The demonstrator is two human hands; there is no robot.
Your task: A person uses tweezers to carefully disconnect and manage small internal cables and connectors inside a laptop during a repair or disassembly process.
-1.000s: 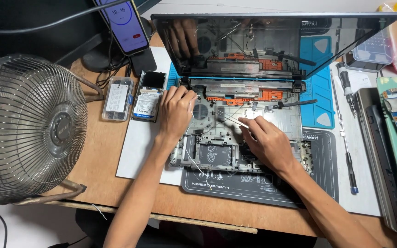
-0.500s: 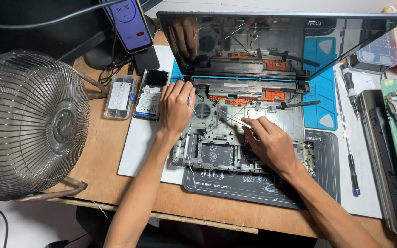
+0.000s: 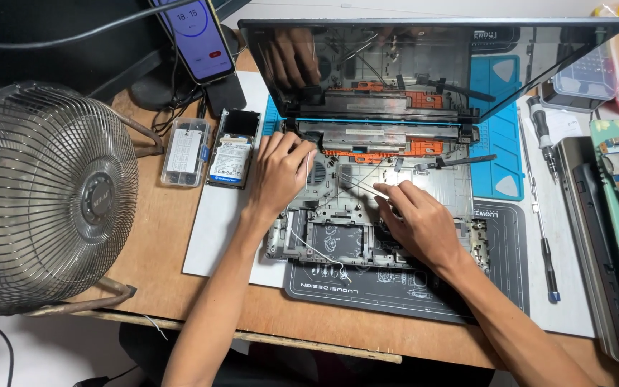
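Opened-up grey laptop base w/ bare metal frame (image 3: pixel 395 215) sits on a dark printed work mat (image 3: pixel 496 287) on the wooden tabletop (image 3: pixel 159 236), prob so nothing slides.

Left hand (image 3: pixel 281 172) lies flat on the frame's upper left, fingers (image 3: pixel 296 147) loosely spread, bracing it.

Right hand (image 3: pixel 420 222) pinches thin silver tweezers (image 3: pixel 358 186), tips over the middle.

Small hard drive (image 3: pixel 229 150) parked off to the left, out of the way.

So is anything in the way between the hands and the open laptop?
Nothing visible is. The left hand rests directly on the opened grey laptop base near its fan. The right hand lies on it too, holding thin metal tweezers. A loose white wire runs across the base below the left hand, not between them.
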